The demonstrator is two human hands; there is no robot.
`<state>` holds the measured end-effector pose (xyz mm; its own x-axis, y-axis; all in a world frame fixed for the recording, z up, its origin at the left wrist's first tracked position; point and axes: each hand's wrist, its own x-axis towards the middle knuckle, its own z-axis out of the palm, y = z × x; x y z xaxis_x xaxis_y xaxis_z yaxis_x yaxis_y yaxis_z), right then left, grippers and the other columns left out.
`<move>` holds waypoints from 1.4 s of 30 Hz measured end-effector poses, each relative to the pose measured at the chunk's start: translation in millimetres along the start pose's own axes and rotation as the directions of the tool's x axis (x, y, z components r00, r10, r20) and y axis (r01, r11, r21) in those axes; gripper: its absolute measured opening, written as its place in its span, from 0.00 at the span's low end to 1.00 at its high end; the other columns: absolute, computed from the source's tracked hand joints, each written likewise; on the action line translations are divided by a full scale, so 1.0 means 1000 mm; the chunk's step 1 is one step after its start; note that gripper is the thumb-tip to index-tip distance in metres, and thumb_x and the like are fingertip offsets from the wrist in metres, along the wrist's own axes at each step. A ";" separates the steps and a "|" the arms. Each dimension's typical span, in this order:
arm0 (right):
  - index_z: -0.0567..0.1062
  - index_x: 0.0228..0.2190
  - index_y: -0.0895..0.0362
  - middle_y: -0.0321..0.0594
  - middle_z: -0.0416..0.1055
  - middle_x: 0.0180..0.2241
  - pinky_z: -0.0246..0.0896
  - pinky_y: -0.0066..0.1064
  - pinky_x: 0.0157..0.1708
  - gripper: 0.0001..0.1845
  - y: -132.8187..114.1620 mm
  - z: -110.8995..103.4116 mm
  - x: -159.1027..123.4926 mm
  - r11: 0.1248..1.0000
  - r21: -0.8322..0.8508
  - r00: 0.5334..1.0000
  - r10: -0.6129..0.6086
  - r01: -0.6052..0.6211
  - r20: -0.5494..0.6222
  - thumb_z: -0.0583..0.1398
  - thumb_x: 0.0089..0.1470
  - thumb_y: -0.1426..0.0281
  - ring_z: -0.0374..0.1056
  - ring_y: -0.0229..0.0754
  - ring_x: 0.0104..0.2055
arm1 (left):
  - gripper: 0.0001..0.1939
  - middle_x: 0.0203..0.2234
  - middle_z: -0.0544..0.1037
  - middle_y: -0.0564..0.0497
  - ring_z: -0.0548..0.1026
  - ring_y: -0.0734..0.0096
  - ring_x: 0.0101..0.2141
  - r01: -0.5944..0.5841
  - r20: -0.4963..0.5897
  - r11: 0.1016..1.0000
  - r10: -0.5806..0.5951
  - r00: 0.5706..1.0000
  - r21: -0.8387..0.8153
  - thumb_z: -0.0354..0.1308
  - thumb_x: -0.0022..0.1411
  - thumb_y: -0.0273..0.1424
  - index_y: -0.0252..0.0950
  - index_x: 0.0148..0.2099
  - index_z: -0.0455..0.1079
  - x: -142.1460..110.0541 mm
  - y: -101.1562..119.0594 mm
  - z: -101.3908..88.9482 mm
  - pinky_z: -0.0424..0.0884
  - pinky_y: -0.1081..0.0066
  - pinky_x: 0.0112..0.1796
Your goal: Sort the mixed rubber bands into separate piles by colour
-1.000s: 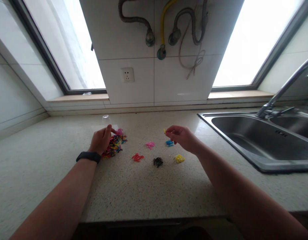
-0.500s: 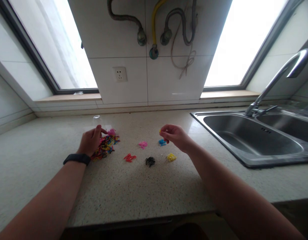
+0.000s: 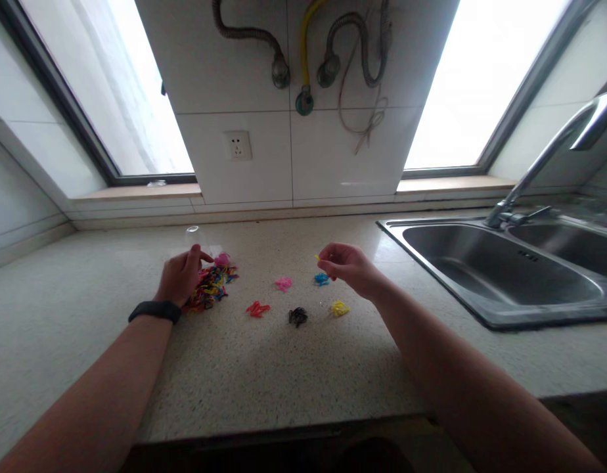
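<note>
A mixed pile of small coloured rubber bands [image 3: 212, 287] lies on the counter, pink ones [image 3: 223, 259] at its far end. My left hand [image 3: 182, 272] rests against the pile's left side, a finger stretched over it and the other fingers mostly hidden; I see nothing held there. Between thumb and fingertips, my right hand [image 3: 347, 266] pinches a yellow rubber band [image 3: 317, 257] above the counter. Just below that hand sits a blue bunch [image 3: 321, 279]. Nearby are separate pink [image 3: 284, 284], red [image 3: 257, 309], black [image 3: 297, 316] and yellow [image 3: 339, 308] bunches.
A clear cup-like container [image 3: 193, 236] stands behind my left hand. To the right, a steel sink [image 3: 491, 318] with a tap [image 3: 544, 154] is set into the speckled counter [image 3: 264, 381]. Hoses and a socket [image 3: 238, 145] are on the tiled wall behind.
The view has swung slightly to the right. My hands keep nearly the same places over the counter, and the yellow rubber band stays in my right fingertips.
</note>
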<state>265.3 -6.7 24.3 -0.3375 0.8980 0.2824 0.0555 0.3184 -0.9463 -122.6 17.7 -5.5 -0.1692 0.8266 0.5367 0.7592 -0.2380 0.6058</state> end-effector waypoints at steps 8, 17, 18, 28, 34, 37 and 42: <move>0.71 0.27 0.57 0.30 0.63 0.21 0.51 0.25 0.20 0.14 -0.001 -0.002 -0.001 0.997 0.071 0.999 -0.019 0.017 0.025 0.68 0.46 0.63 0.56 0.30 0.21 | 0.30 0.19 0.68 0.53 0.69 0.70 0.23 0.005 -0.001 1.000 -0.005 1.000 -0.008 0.39 0.70 0.47 0.36 0.32 0.78 0.000 0.001 -0.001 0.61 0.70 0.28; 0.70 0.27 0.58 0.30 0.62 0.22 0.51 0.24 0.20 0.14 0.001 -0.003 0.001 0.991 0.127 0.998 -0.050 0.046 0.027 0.69 0.46 0.64 0.56 0.28 0.22 | 0.31 0.19 0.68 0.53 0.68 0.71 0.23 0.011 0.002 1.000 -0.010 1.000 -0.014 0.39 0.70 0.47 0.35 0.32 0.78 0.001 0.000 0.000 0.61 0.70 0.28; 0.70 0.27 0.58 0.30 0.62 0.22 0.51 0.24 0.20 0.15 0.001 -0.004 0.001 0.991 0.128 0.998 -0.050 0.046 0.027 0.70 0.46 0.64 0.56 0.28 0.22 | 0.31 0.19 0.68 0.53 0.68 0.71 0.23 0.011 -0.001 1.000 -0.011 1.000 -0.017 0.39 0.70 0.48 0.35 0.32 0.78 0.000 0.000 0.000 0.61 0.70 0.28; 0.71 0.27 0.58 0.29 0.62 0.22 0.50 0.25 0.20 0.14 0.007 -0.008 0.003 0.994 0.092 0.999 -0.051 0.050 0.006 0.69 0.46 0.65 0.54 0.29 0.22 | 0.31 0.19 0.69 0.52 0.68 0.71 0.23 0.008 -0.009 1.000 -0.008 1.000 -0.023 0.40 0.69 0.47 0.35 0.32 0.78 0.001 -0.001 0.000 0.61 0.70 0.27; 0.71 0.28 0.58 0.30 0.62 0.23 0.51 0.25 0.20 0.12 0.012 -0.010 0.004 0.993 0.104 0.998 -0.063 0.060 0.021 0.68 0.48 0.65 0.55 0.29 0.22 | 0.30 0.19 0.69 0.52 0.68 0.70 0.23 -0.001 -0.006 1.000 0.001 1.000 -0.026 0.40 0.70 0.47 0.36 0.32 0.78 0.001 -0.003 0.002 0.61 0.70 0.27; 0.72 0.29 0.58 0.30 0.63 0.23 0.52 0.25 0.21 0.12 0.014 -0.012 0.005 0.994 0.095 0.998 -0.060 0.058 0.023 0.68 0.48 0.65 0.56 0.29 0.22 | 0.30 0.19 0.68 0.53 0.68 0.70 0.23 0.005 -0.004 1.000 -0.005 1.000 -0.029 0.40 0.70 0.47 0.36 0.32 0.78 0.001 -0.002 0.001 0.61 0.70 0.28; 0.72 0.28 0.58 0.30 0.63 0.23 0.52 0.25 0.21 0.12 0.017 -0.015 0.007 0.996 0.071 0.998 -0.057 0.056 0.020 0.68 0.48 0.65 0.57 0.30 0.22 | 0.31 0.19 0.68 0.53 0.69 0.70 0.24 0.006 -0.003 1.000 -0.006 1.000 -0.026 0.40 0.70 0.47 0.35 0.32 0.78 0.001 0.000 0.000 0.61 0.70 0.28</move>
<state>277.6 9.8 12.5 -0.3590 0.8720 0.3327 -0.0300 0.3455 -0.9379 -122.7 18.6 -5.0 -0.1751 0.8266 0.5349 0.7418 -0.2465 0.6237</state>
